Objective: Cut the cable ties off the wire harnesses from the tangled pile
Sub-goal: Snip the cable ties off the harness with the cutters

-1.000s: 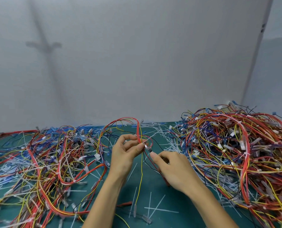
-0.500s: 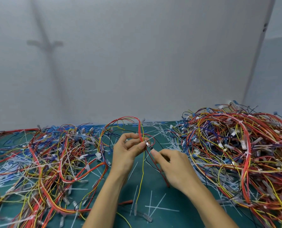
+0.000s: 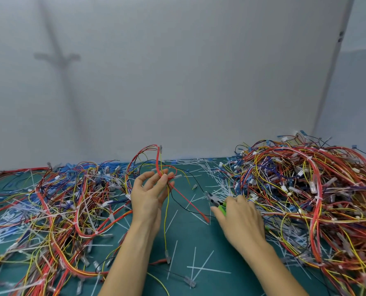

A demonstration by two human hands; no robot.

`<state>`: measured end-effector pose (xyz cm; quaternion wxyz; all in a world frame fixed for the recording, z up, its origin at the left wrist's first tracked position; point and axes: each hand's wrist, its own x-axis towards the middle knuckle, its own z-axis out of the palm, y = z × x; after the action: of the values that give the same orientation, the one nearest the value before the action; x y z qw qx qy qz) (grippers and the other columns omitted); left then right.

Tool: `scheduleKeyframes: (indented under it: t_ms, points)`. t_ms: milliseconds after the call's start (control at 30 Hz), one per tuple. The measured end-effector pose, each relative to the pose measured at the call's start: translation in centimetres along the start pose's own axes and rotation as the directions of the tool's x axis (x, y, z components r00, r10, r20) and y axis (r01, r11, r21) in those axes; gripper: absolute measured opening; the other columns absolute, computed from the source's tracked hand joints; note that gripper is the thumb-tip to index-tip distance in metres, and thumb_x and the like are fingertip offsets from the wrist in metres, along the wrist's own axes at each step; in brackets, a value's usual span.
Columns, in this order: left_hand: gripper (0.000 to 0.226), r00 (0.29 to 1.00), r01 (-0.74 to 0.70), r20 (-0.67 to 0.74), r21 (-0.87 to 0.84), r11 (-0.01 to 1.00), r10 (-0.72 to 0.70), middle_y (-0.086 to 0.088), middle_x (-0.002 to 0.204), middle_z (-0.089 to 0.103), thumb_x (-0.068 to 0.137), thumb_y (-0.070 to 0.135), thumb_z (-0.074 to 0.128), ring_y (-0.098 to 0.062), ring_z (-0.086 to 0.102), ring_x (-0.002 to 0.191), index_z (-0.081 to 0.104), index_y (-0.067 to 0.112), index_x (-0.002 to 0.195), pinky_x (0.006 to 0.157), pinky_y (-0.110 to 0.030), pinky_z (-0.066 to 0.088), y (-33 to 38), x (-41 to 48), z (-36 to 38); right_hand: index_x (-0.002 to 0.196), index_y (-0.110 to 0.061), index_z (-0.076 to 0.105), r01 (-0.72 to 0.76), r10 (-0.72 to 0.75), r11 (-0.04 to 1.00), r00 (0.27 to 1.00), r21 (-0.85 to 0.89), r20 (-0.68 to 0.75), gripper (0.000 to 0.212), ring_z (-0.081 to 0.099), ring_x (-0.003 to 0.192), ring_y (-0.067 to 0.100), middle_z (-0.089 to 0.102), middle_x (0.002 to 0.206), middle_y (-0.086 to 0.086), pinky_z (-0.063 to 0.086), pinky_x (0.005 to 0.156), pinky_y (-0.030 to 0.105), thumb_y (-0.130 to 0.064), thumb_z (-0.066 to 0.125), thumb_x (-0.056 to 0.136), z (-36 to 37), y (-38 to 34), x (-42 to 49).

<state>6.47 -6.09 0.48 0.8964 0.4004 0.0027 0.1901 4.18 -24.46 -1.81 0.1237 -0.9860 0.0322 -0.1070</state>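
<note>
Far to my left lies a spread-out heap of loose wires point(image 3: 60, 206), red, yellow and blue, flat on the green surface point(image 3: 190, 238) with white connectors mixed through it. Just right of that heap my left hand point(image 3: 150, 195) is raised off the surface, palm turned towards me, fingers only partly bent, thumb and fingertips pinching one wire harness point(image 3: 156, 159) where its strands cross. The harness arches up from my fingers in a red and yellow loop in front of the grey wall point(image 3: 177, 82); below my grip a yellow strand hangs straight down to the surface and a red one and a black one trail off to the right. Cut-off cable ties point(image 3: 207, 269) lie scattered on the green between my forearms and farther back. My right hand point(image 3: 239, 218) is low, its back to me, fingers curled round the green handles of a pair of cutters point(image 3: 217, 202) whose metal nose points up and left. Its fingertips are at the near edge of the tangled pile point(image 3: 305, 189), which rises high on the right, mostly red wires, many bound with white ties.
</note>
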Motion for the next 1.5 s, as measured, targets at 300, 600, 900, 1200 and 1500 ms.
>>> scheduleKeyframes:
  t_ms: [300, 600, 900, 1200, 1500]
  points:
    - [0.028, 0.975, 0.216, 0.060, 0.001, 0.976, -0.216, -0.007, 0.088, 0.071, 0.090, -0.011, 0.050, -0.015, 0.073, 0.075, 0.060, 0.004, 0.112, 0.063, -0.020, 0.057, 0.5, -0.1, 0.1, 0.124, -0.021, 0.049, 0.065, -0.061, 0.978, 0.998, -0.198, 0.028, 0.049, 0.039, 0.122, 0.027, 0.048, 0.129, 0.005, 0.037, 0.096, 0.039, -0.060, 0.042, 0.095, 1.3, -0.2, -0.2]
    - [0.056, 0.953, -0.006, 0.268, 0.484, 0.875, -0.142, -0.003, 0.061, 0.062, 0.071, -0.022, 0.037, -0.013, 0.057, 0.062, 0.079, 0.013, 0.079, 0.064, -0.023, 0.049, -0.3, -0.6, 0.5, 0.104, -0.025, 0.064, 0.149, -0.028, 0.775, 0.979, 0.614, -0.202, 0.039, 0.063, 0.092, 0.017, 0.068, 0.098, -0.004, 0.049, 0.082, 0.038, -0.050, 0.034, 0.100, 0.4, -1.1, 0.2]
    - [0.034, 0.783, -0.277, 0.487, 0.830, 0.484, -0.387, 0.004, 0.061, 0.067, 0.059, 0.013, 0.040, -0.008, 0.059, 0.064, 0.071, 0.028, 0.055, 0.066, -0.025, 0.046, -2.2, -1.3, -0.5, 0.102, -0.008, 0.069, -0.046, -0.008, 0.029, 0.999, 0.999, 0.046, 0.022, 0.063, 0.062, 0.012, 0.075, 0.079, 0.006, 0.049, 0.059, 0.025, -0.024, 0.055, 0.097, -1.4, -1.2, 0.4]
    - [0.036, 0.999, -0.011, 0.053, 0.369, 0.929, -0.009, -0.011, 0.090, 0.074, 0.090, 0.033, 0.042, -0.023, 0.068, 0.080, 0.068, 0.010, 0.082, 0.079, -0.033, 0.047, -0.6, -0.6, 0.0, 0.091, -0.030, 0.076, 0.184, -0.316, 0.291, 0.945, 0.939, -0.088, 0.030, 0.063, 0.061, 0.004, 0.076, 0.075, 0.001, 0.052, 0.062, 0.022, -0.002, 0.065, 0.090, -1.3, -1.3, 0.2]
    - [0.016, 0.997, -0.033, 0.070, 0.281, 0.959, 0.013, -0.003, 0.079, 0.075, 0.094, 0.006, 0.057, -0.013, 0.069, 0.058, 0.062, 0.014, 0.107, 0.061, -0.023, 0.058, -0.4, -1.4, 1.0, 0.098, -0.036, 0.075, 0.357, -0.414, 0.706, 0.909, 0.612, -0.053, 0.017, 0.063, 0.078, 0.005, 0.073, 0.084, -0.013, 0.051, 0.076, 0.029, -0.027, 0.068, 0.085, 0.2, -1.2, 0.0]
